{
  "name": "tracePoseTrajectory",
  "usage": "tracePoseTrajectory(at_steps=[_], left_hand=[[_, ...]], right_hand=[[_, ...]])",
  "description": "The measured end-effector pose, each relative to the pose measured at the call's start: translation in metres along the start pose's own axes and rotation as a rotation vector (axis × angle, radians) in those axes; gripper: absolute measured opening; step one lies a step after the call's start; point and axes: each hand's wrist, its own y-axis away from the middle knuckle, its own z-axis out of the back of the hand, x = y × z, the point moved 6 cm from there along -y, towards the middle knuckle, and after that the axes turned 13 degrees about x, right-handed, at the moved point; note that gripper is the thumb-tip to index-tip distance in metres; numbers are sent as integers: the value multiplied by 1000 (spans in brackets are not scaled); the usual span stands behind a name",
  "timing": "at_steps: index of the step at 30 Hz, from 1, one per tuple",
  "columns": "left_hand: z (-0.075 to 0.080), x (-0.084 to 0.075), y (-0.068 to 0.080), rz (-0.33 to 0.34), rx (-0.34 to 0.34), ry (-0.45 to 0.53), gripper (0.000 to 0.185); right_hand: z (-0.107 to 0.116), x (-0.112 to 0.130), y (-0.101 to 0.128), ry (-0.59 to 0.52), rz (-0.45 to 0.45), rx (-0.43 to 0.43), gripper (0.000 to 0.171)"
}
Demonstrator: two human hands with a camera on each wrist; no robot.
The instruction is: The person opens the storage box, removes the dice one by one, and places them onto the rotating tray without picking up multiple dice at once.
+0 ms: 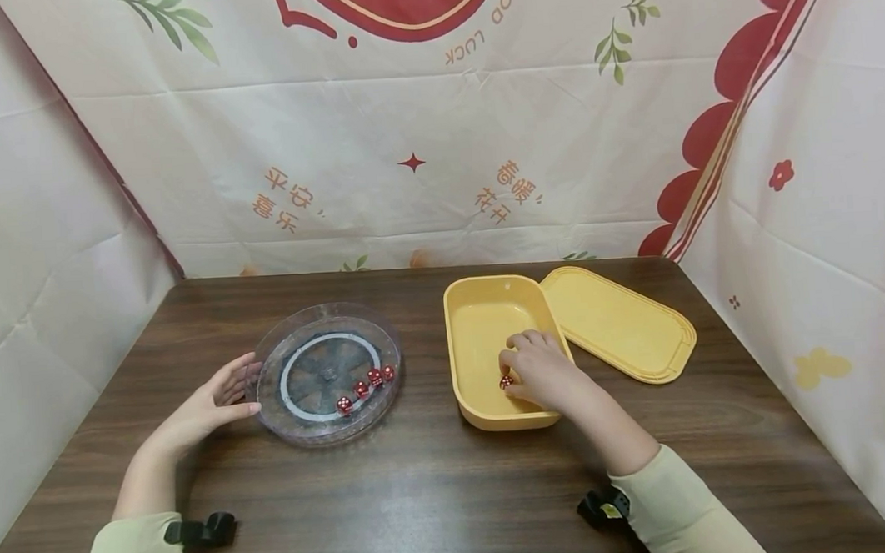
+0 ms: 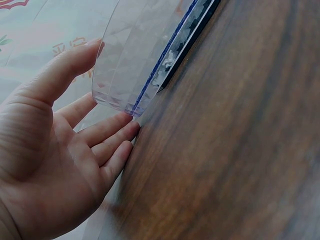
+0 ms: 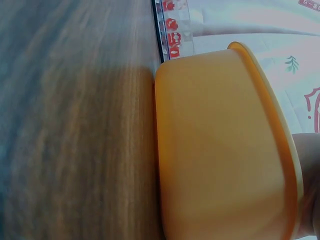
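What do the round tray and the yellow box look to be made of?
Round tray: likely clear, glossy hard plastic; the table and the left hand show through its wall. Yellow box: probably matte opaque moulded plastic, with rounded corners and a smooth rim.

Pale green sleeves [image 1: 672, 507] cover both forearms, with a black wrist camera [image 1: 200, 530] strapped by each cuff.
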Motion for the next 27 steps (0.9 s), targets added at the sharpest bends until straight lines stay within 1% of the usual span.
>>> tracePoseTrajectory(at_steps=[19, 27], left_hand=[[-1, -3, 1, -15, 1, 4, 80], [-1, -3, 1, -8, 0, -11, 81]], right_hand=[[2, 3, 3, 19, 23, -10, 19], [7, 5, 5, 21, 39, -51, 20]])
